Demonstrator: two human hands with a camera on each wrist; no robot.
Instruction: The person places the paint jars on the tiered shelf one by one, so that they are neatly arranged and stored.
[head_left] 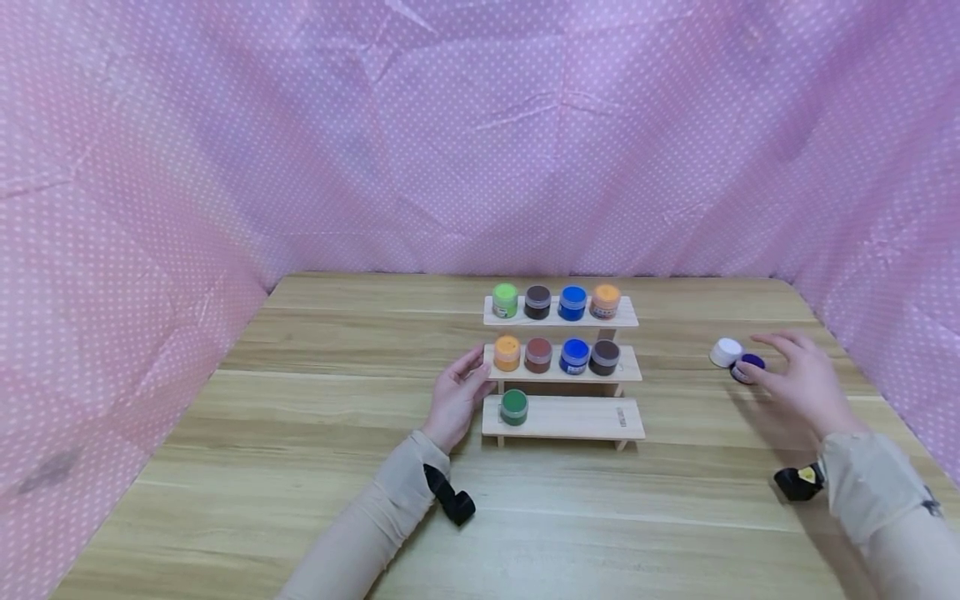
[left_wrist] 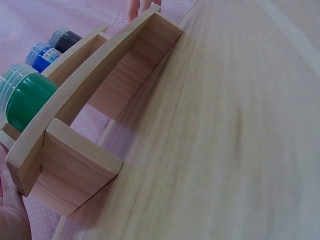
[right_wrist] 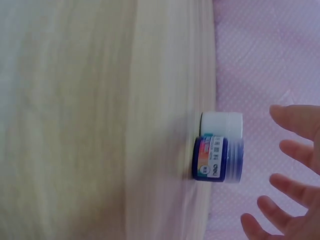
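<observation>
A three-step wooden rack (head_left: 570,427) holds small paint jars with clear lids. My left hand (head_left: 453,400) grips the left end of its middle step, thumb in front and fingers behind. A green jar (head_left: 514,407) stands alone at the left of the lowest step. On the right of the table, a white jar (head_left: 725,352) and a dark purple jar (head_left: 747,368) stand side by side. My right hand (head_left: 806,383) hovers close to this pair, thumb and fingers spread. In the right wrist view the fingers are apart from the purple jar (right_wrist: 210,159), with nothing between them.
The middle step carries an orange jar (head_left: 507,353), a red-brown jar (head_left: 537,356), a blue jar (head_left: 574,356) and a dark brown jar (head_left: 604,357). Several more jars line the top step (head_left: 627,313). Pink dotted cloth (head_left: 480,150) hangs behind the wooden table (head_left: 300,400).
</observation>
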